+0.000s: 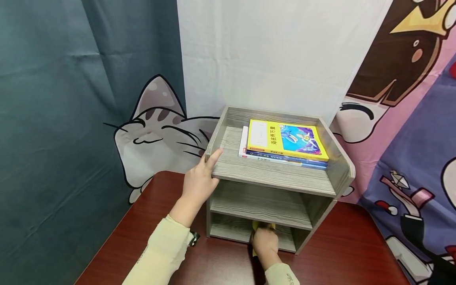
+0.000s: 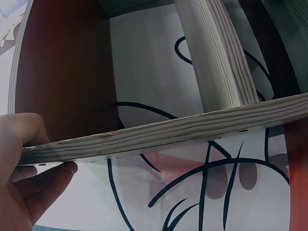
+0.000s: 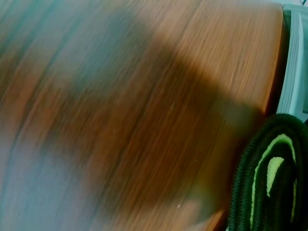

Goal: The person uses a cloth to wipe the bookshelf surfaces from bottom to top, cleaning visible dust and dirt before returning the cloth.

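A small grey wood-grain desktop shelf (image 1: 263, 217) stands on the table. My left hand (image 1: 199, 180) grips the front edge of its left side panel near the top tier. In the left wrist view, thumb and fingers lie on opposite faces of that panel (image 2: 144, 138). Low down, my right hand (image 1: 265, 240) reaches into the bottom compartment and holds a yellow cloth (image 1: 255, 226), which shows above and beside the hand. The right wrist view shows a folded cloth (image 3: 270, 178), dark with yellow-green layers, at its lower right; the right fingers are hidden there.
A stack of books topped by a yellow book (image 1: 263, 136) lies on the shelf's top tier. The dark red table (image 1: 128, 241) extends to both sides. Behind hang a teal curtain (image 1: 71, 118), a white curtain (image 1: 270, 55) and printed cartoon cloth (image 1: 409, 158).
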Demonstrator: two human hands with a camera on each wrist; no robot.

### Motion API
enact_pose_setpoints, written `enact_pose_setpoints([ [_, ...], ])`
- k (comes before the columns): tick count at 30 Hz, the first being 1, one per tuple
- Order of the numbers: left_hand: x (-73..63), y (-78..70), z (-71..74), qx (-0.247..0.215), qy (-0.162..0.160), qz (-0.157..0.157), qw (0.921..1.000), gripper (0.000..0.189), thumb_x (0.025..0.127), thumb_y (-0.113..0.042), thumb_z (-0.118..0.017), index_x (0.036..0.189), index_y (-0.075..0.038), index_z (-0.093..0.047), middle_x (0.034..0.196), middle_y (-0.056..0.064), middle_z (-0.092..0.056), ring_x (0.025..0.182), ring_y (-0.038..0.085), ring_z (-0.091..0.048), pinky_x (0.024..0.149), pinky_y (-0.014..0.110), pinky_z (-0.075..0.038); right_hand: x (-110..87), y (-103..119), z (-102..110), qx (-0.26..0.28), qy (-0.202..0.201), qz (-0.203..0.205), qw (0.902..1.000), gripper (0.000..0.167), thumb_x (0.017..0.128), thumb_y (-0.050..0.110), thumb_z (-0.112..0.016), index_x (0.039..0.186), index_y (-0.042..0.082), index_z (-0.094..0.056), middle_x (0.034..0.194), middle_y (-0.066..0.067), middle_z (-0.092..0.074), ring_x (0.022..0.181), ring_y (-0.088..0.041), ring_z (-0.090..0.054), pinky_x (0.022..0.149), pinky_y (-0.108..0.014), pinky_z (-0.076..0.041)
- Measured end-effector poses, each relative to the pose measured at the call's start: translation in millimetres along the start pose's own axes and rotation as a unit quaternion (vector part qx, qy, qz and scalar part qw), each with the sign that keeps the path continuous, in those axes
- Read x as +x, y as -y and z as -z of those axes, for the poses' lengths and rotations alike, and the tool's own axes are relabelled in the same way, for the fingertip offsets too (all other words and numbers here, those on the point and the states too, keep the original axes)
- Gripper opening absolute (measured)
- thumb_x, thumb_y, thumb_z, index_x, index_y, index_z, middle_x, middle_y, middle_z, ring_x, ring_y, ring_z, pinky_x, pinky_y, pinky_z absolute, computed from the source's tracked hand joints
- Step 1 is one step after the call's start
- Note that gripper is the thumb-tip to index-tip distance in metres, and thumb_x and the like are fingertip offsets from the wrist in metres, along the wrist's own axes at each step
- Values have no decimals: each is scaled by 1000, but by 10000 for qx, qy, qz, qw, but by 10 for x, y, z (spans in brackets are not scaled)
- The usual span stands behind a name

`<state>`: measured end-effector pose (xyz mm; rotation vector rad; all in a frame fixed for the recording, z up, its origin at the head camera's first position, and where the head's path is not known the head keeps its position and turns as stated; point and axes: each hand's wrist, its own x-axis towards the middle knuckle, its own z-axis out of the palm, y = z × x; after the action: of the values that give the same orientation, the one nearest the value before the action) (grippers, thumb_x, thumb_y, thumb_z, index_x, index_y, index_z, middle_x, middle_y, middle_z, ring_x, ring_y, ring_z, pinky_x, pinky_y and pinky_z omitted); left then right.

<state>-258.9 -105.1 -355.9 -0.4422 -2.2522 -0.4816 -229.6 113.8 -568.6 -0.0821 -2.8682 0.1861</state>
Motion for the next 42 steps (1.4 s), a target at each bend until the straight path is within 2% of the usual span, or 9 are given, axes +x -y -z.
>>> enact_pose_setpoints([
  [4, 7, -6, -3, -34, -8, -13, 10000, 91, 60, -1, -74, 135, -30, -33, 120, 24, -55, 44, 22, -45, 37, 32, -34, -6, 70, -7, 34, -173, 1, 9998, 35, 78, 26, -64, 65, -6, -60, 68, -21, -55, 52, -33, -54, 43, -46, -43],
  [10, 7, -12, 0, -61, -20, -9, 10000, 90, 60, -1, -75, 135, -30, -33, 121, 24, -55, 44, 23, -45, 37, 32, -34, -11, 135, -29, 27, -199, 198, 9996, 31, 77, 24, -64, 55, 3, -57, 60, -14, -54, 51, -30, -53, 43, -44, -43],
  [16, 2, -9, -1, -45, -13, -25, 10000, 90, 60, -2, -75, 135, -31, -33, 121, 24, -55, 44, 22, -45, 37, 32, -34, -15, 156, -57, 65, -262, 139, 9995, 28, 76, 23, -65, 61, 1, -58, 69, -18, -54, 53, -31, -53, 43, -45, -42],
  [23, 3, -3, -1, -14, -56, -56, 10000, 91, 60, 0, -75, 135, -30, -33, 120, 25, -55, 44, 22, -45, 37, 31, -34, 4, 294, -103, -26, -423, 282, 9987, 26, 74, 18, -63, 55, 4, -54, 61, -13, -51, 50, -29, -51, 41, -43, -42],
  [30, -18, 8, 28, -41, -31, 35, 10000, 91, 60, 1, -74, 135, -30, -34, 119, 25, -55, 43, 22, -43, 37, 31, -33, 15, 461, -142, -59, -480, 319, 9983, 14, 72, 12, -61, 63, 1, -57, 67, -15, -53, 52, -28, -52, 42, -42, -43],
  [36, -32, 3, 29, -21, -21, 86, 10000, 90, 60, 1, -74, 135, -29, -35, 119, 24, -56, 42, 21, -42, 37, 31, -33, 4, 382, -124, -25, -226, 299, 9993, 21, 75, 14, -61, 57, 3, -58, 62, -13, -55, 52, -27, -53, 43, -42, -44],
  [42, -25, -24, 10, -68, 46, 95, 9999, 89, 61, 1, -74, 135, -29, -35, 120, 26, -55, 41, 20, -41, 37, 31, -33, -14, 243, -92, -51, -447, 261, 9986, 18, 70, 12, -62, 57, 0, -56, 66, -16, -53, 54, -30, -52, 43, -44, -44],
])
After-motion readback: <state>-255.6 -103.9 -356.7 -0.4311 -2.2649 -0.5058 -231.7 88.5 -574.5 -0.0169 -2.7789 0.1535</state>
